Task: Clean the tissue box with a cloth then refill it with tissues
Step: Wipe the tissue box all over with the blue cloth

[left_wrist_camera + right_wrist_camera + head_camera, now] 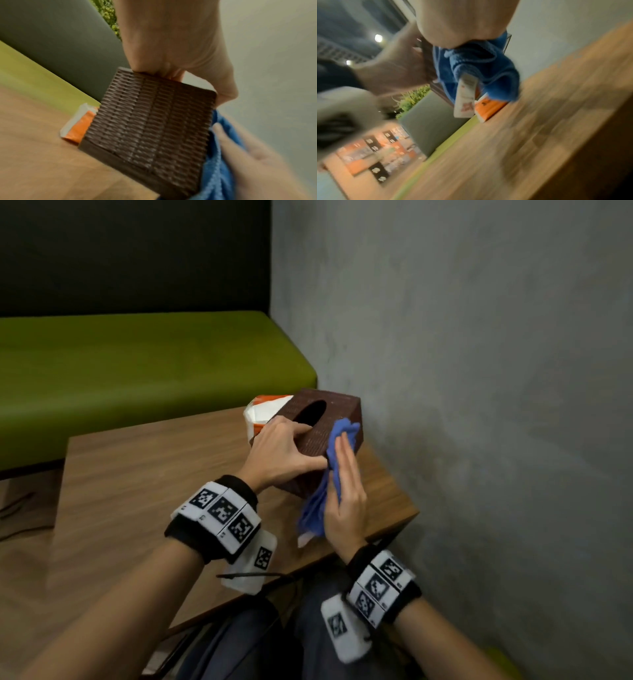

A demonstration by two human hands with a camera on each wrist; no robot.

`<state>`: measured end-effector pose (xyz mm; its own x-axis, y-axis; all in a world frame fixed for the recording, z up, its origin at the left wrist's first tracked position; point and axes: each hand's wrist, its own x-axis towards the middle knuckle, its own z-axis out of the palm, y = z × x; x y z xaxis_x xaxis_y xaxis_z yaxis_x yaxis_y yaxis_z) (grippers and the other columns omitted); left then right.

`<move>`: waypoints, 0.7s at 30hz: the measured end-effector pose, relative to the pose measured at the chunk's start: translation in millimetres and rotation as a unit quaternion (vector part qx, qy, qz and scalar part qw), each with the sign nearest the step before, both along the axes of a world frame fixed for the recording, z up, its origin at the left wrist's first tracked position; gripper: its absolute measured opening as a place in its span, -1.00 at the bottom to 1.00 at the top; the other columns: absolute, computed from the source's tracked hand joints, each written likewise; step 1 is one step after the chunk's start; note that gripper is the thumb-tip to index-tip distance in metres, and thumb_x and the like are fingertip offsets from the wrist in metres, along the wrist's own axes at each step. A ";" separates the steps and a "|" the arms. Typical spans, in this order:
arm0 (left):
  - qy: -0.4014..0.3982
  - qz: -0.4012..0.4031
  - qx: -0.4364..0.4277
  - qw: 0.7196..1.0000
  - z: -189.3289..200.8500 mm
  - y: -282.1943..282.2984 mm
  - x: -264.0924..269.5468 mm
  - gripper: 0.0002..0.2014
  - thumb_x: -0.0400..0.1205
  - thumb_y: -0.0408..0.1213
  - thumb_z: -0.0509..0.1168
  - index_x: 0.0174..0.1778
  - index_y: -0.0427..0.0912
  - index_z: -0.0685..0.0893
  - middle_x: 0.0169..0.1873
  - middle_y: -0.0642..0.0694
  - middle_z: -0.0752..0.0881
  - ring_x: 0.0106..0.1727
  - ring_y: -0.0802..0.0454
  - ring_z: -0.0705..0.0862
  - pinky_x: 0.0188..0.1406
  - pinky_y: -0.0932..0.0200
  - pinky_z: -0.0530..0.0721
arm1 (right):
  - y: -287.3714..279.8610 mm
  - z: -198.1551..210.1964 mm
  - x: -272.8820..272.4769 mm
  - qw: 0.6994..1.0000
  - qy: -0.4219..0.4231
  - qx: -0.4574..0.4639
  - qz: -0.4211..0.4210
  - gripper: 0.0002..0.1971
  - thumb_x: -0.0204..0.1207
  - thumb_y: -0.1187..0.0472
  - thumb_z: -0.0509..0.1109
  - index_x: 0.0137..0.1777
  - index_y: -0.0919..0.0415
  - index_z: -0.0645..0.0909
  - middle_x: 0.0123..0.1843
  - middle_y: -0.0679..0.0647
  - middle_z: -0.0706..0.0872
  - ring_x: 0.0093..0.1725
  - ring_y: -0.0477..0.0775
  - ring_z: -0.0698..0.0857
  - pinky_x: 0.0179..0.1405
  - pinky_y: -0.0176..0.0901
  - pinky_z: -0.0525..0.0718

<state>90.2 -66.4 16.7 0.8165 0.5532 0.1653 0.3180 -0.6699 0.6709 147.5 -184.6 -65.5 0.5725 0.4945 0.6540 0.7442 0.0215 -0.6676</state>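
A brown woven-pattern tissue box (pixel 337 412) with an oval top slot sits tilted at the far right of the wooden table (pixel 144 481). My left hand (pixel 284 448) grips its top near edge, thumb along the near corner; the left wrist view shows the box's textured side (pixel 150 121). My right hand (pixel 346 487) presses a blue cloth (pixel 339 436) flat against the box's right side with straight fingers. The cloth (pixel 476 65) hangs down with a white label (pixel 465 97). An orange and white tissue pack (pixel 260 412) lies behind the box.
A grey wall (pixel 479 371) runs close along the table's right edge. A green bench cushion (pixel 137 364) stands behind the table. The table's left and near parts show bare wood. My knees are below the near table edge.
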 end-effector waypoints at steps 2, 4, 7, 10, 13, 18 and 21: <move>0.007 -0.037 -0.056 0.998 -0.2 2.2 -8.6 -0.16 -0.02 0.22 0.20 0.20 -0.05 0.69 0.11 -0.11 0.67 0.21 -0.01 0.59 0.18 0.03 0.57 | 6.3 -0.4 29.0 0.999 0.023 0.011 -0.044 -0.55 0.60 0.37 0.03 0.47 0.49 0.33 0.53 0.19 0.29 0.59 -0.20 0.17 0.55 -0.46 0.13; 0.007 -0.063 -0.111 0.992 1.5 -0.3 -17.8 -0.17 0.01 0.14 0.30 0.24 -0.12 0.66 0.08 -0.03 0.67 0.15 0.05 0.63 0.22 0.06 0.61 | 14.2 15.0 57.5 0.992 0.090 0.027 -0.087 -0.56 0.59 0.35 0.05 0.45 0.50 0.36 0.51 0.28 0.40 0.55 0.08 0.34 0.49 -0.54 0.18; -0.004 -0.082 -0.194 0.977 4.5 -6.3 -20.6 -0.33 0.12 -0.13 0.38 0.21 -0.17 0.66 -0.09 0.05 0.69 -0.06 0.15 0.66 -0.09 0.41 0.61 | 19.1 28.9 51.6 0.990 0.080 0.050 -0.107 -0.59 0.58 0.36 0.06 0.39 0.50 0.43 0.42 0.30 0.51 0.47 0.17 0.44 0.43 -0.64 0.18; -0.031 -0.069 -0.203 0.976 1.2 -8.1 -12.4 -0.29 0.03 0.00 0.32 0.14 -0.15 0.70 0.03 -0.11 0.80 0.03 0.10 0.70 0.14 0.16 0.66 | 12.8 13.0 9.1 0.999 0.007 0.001 -0.045 -0.55 0.55 0.39 0.02 0.43 0.46 0.39 0.46 0.15 0.40 0.52 -0.03 0.25 0.54 -0.50 0.10; -0.028 -0.031 -0.150 0.988 -6.4 -4.7 -14.5 -0.25 0.05 0.15 0.38 0.19 -0.07 0.70 0.05 0.01 0.79 0.13 0.12 0.71 0.25 0.03 0.64 | 5.4 5.6 21.3 0.998 0.007 0.006 -0.067 -0.55 0.55 0.43 0.04 0.45 0.46 0.36 0.47 0.13 0.36 0.50 -0.11 0.25 0.53 -0.54 0.10; 0.030 -0.140 -0.116 0.983 7.6 6.0 -25.6 -0.37 0.28 -0.28 0.44 0.33 -0.19 0.58 -0.02 0.25 0.61 -0.08 0.59 0.60 -0.06 0.74 0.46 | 2.5 33.1 78.7 0.986 0.160 -0.017 -0.032 -0.69 0.61 0.38 0.10 0.24 0.39 0.59 0.22 0.24 0.69 0.21 -0.06 0.61 0.33 -0.16 0.53; 0.046 -0.102 -0.032 0.993 7.2 6.6 -7.3 -0.22 0.27 0.00 0.42 0.44 -0.16 0.46 0.29 -0.10 0.65 0.32 0.09 0.58 0.41 0.27 0.39 | 4.3 31.0 49.0 0.991 0.130 -0.014 -0.030 -0.64 0.55 0.33 0.09 0.25 0.36 0.59 0.22 0.16 0.68 0.22 -0.10 0.59 0.30 -0.48 0.46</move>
